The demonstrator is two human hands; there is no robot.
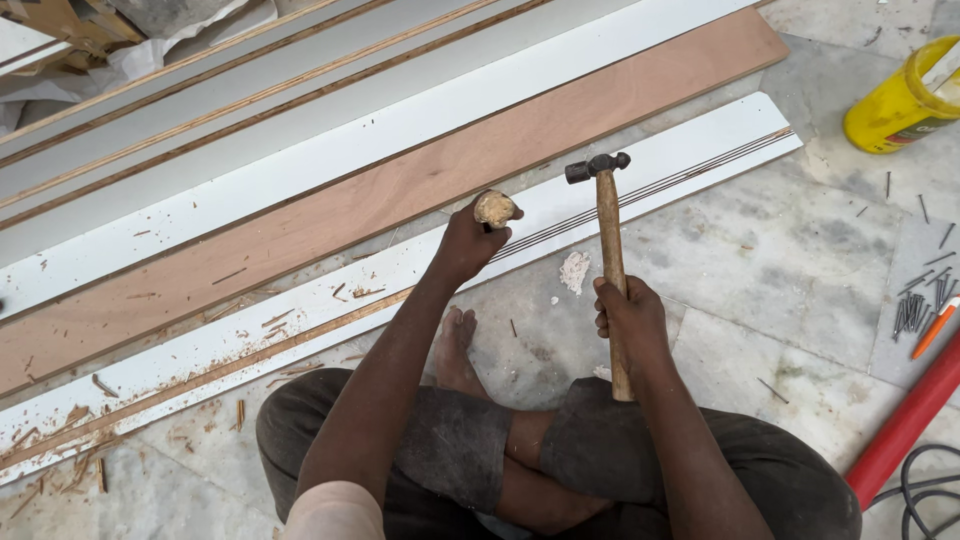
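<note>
Wooden-handled hammer (611, 262) in right hand (629, 318) (upright), left hand (468, 240) gripping chisel handle (495, 209).

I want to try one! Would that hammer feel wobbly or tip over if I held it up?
The hammer probably feels top-heavy: its dark metal head sits above a long wooden handle. The right hand grips low, so it may want to tip forward. The handle looks stiff, not bendy.

Carpentry worksite: boards (420, 190), nails (915, 312), shavings on floor.
</note>
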